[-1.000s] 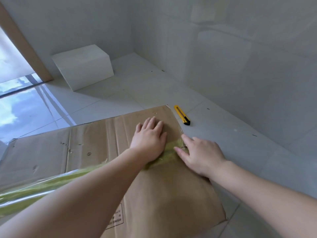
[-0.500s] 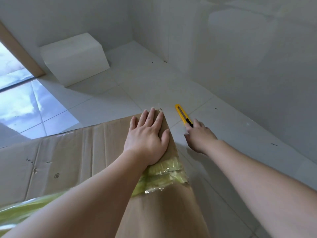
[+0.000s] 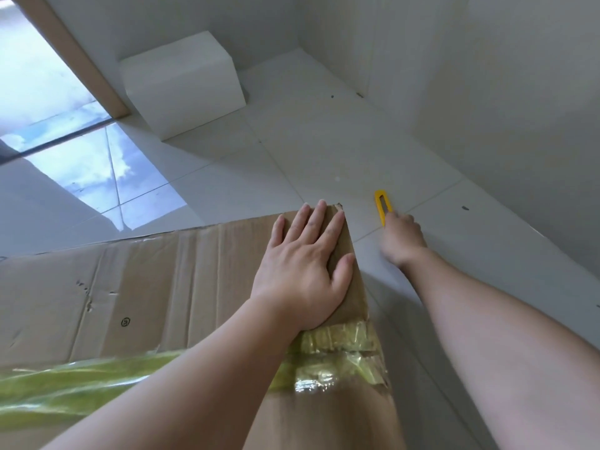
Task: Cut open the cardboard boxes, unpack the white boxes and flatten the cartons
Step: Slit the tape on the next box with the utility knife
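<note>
A flattened brown cardboard carton (image 3: 136, 287) lies on the white tiled floor, with a strip of yellowish tape (image 3: 337, 355) across it. My left hand (image 3: 305, 264) presses flat on the carton's far right corner, fingers spread. To its right, my right hand (image 3: 401, 240) is closed around the near end of a yellow utility knife (image 3: 383, 204) on the floor. A white box (image 3: 181, 86) stands against the wall at the back left.
White walls meet in a corner at the back and run along the right side. A wooden door frame (image 3: 74, 56) and a glass pane with bright sky reflections are at the left. Floor tiles between the carton and the white box are bare.
My right hand left the taped edge of the carton, reached forward to the knife and closed on it. My left hand slid forward to the carton's far corner.
</note>
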A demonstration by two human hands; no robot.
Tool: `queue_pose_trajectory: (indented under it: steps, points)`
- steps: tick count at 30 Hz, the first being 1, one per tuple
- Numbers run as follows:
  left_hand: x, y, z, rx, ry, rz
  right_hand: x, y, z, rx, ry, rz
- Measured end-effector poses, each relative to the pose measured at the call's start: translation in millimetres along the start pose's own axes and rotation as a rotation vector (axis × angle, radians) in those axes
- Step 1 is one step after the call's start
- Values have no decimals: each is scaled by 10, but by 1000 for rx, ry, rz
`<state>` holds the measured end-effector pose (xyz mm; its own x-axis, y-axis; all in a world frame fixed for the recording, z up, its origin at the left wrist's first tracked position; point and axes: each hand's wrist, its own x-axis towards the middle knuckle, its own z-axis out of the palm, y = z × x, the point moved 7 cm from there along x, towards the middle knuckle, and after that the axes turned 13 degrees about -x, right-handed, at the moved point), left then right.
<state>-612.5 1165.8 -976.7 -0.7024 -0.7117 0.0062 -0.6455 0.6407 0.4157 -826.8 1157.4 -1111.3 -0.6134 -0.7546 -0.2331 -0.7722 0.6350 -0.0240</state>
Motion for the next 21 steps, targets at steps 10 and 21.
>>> queue_pose_trajectory:
  steps: [10, 21]
  points:
    - [40, -29, 13, 33, -47, -11, -553, 23, 2, 1026, -423, 279]
    - [-302, 334, -329, -896, -30, -85, -2442, 15, -1130, 1450, -241, -124]
